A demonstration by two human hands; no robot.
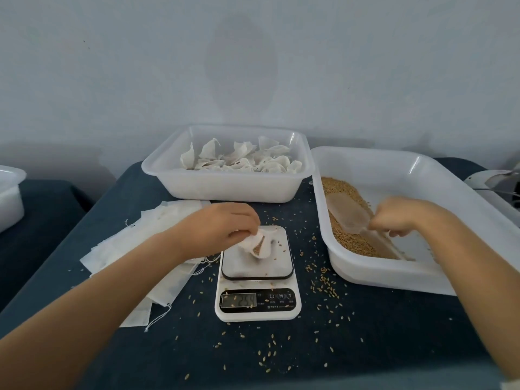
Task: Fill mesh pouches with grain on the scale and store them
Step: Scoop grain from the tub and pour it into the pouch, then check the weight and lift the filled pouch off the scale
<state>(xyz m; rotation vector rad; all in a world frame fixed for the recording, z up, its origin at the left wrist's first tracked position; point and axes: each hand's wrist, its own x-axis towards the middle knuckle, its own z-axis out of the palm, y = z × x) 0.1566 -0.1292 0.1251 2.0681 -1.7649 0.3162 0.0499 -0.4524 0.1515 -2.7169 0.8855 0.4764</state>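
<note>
A white mesh pouch (pixel 260 244) with grain inside sits on the platform of a white kitchen scale (pixel 257 288) at the table's centre. My left hand (pixel 222 226) pinches the pouch's open rim. My right hand (pixel 399 215) grips the handle of a translucent plastic scoop (pixel 347 211) that lies on the grain (pixel 342 235) inside the white tray (pixel 394 277) on the right. The scale's display shows digits that are hard to read.
A white bin (pixel 225 190) at the back holds several filled pouches. A pile of flat empty pouches (pixel 146 249) lies left of the scale. Loose grains (pixel 323 285) are scattered over the dark blue cloth. Another white container (pixel 8 195) stands at the far left edge.
</note>
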